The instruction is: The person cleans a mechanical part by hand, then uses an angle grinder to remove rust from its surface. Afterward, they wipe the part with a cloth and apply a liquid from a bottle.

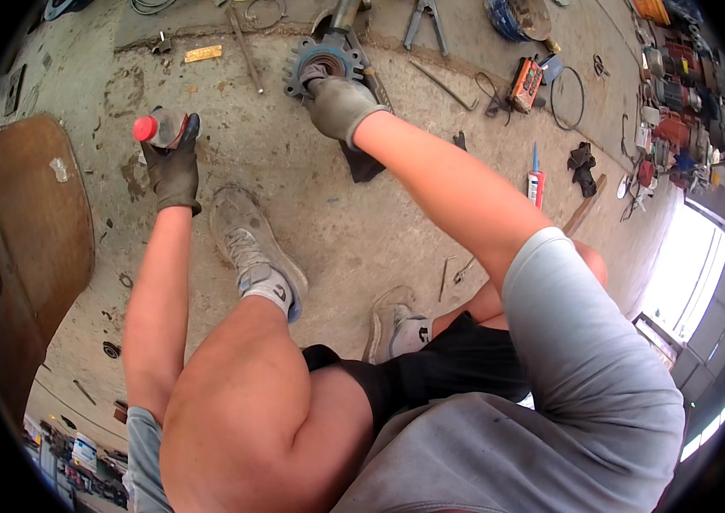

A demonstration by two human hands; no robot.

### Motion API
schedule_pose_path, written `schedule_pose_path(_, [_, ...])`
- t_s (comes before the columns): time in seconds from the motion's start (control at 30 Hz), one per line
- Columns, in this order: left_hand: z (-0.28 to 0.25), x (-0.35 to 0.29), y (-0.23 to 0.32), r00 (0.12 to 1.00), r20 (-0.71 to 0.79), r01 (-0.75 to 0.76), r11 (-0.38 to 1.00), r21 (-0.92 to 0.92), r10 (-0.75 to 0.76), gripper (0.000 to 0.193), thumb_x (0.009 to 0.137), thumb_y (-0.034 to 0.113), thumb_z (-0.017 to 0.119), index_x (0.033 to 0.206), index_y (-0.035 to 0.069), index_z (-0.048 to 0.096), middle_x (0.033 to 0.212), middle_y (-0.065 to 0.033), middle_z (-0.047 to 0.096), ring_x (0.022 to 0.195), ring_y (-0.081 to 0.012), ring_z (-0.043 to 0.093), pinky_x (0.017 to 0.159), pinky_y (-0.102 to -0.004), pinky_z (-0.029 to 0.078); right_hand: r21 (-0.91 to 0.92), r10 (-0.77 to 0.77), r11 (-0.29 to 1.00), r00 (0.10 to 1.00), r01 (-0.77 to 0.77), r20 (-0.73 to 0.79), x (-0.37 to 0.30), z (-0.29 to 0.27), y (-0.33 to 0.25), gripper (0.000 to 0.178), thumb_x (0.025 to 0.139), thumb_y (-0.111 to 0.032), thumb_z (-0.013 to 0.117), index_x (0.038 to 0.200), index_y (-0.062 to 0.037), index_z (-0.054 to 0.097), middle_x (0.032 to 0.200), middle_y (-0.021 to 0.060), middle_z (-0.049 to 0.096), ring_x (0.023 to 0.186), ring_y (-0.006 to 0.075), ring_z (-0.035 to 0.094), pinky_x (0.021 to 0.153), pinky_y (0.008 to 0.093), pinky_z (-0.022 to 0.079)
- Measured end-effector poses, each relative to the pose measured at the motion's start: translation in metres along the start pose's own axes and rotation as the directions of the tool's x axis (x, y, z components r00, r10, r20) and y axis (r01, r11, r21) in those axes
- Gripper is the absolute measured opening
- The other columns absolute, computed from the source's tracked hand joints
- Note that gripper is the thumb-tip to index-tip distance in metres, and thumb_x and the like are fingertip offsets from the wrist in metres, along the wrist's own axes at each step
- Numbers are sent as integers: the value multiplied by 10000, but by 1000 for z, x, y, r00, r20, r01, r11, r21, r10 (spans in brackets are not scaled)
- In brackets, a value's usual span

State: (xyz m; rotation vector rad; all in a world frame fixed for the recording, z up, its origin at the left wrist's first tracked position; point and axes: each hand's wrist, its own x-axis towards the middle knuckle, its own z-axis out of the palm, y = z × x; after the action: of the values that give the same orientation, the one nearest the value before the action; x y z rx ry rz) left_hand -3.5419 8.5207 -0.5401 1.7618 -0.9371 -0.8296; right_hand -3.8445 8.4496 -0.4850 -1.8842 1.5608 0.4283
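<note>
Orange handset point(526, 84), grey pliers point(426, 8) right of lugged ring point(305, 60)

We see a red bottle cap point(145, 129), grey-brown gloves point(172, 175), a blue-grey toothed ring point(304, 63), an orange-and-black remote point(526, 84), a red-and-white tube point(536, 188) with a blue nozzle point(535, 158), our grey shirt point(465, 453) and a brown-stained grey floor point(337, 231).

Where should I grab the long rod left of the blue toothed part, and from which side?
Probably around the middle of the rod, coming from above and closing across its length: it is slim and lies on the floor, near end toward you. Your left hand holds the red-capped bottle, so free it first.
</note>
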Motion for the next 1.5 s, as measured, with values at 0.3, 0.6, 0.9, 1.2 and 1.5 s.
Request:
schedule_pose_path(0.3, [15, 16, -14, 998, 29, -52, 996, -71, 54, 756, 867, 198, 950, 1472, 38, 527, 1437, -97, 636, 1280, -234, 634, 1126, -395, 491, -509, -60, 841, 967, 182, 247, 6, -82, 28, 475, 970, -148, 656, 1438, -211, 704, 1352, 116, 758, 1229, 314, 739, 977, 460, 605])
schedule_pose_path(0.6, [17, 9, -9, 1000, 3, 1, 998, -66, -1, 780, 869, 205, 947, 1495, 33, 513, 1430, -108, 637, 1286, -232, 630, 1128, -393, 491, -521, -196, 820, 971, 239, 137, 4, -57, 22, 365, 1035, -161, 584, 1371, -81, 703, 1306, 153, 762, 1139, 334, 768, 931, 443, 630])
schedule_pose_path(0.9, [12, 12, -20, 998, 63, -25, 999, 37, 22, 778, 870, 190, 945, 1497, 38, 510, 1428, -103, 640, 1272, -235, 635, 1126, -384, 492, 4, 76, 997, 996, -76, -53, -19, 11, 0, 666, 1055, -163, 488, 1630, 124, 311, 1312, 258, 744, 1164, 360, 765, 898, 469, 629])
schedule_pose_path(1.2, [7, 17, -39, 991, 132, 33, 998, -47, -26, 752, 864, 106, 926, 1477, 45, 494, 1475, -121, 611, 1296, -240, 629, 1110, -398, 518, -58, 16, 998, 996, -20, -84, -17, -13, 12, 497, 1057, -171, 509, 1527, -11, 482, 1291, 219, 753, 1152, 365, 760, 959, 451, 617])
schedule_pose_path(1.5, [-7, -16, -19, 965, 229, 119, 992, 46, -126, 1055, 863, 123, 900, 1676, 29, 235, 1664, -194, 415, 1535, -353, 429, 1282, -480, 336, 282, -247, 938, 959, 201, 139, -9, 36, 8, 472, 1025, -293, 564, 1354, 24, 684, 1371, 276, 703, 1244, 419, 706, 1039, 477, 566])
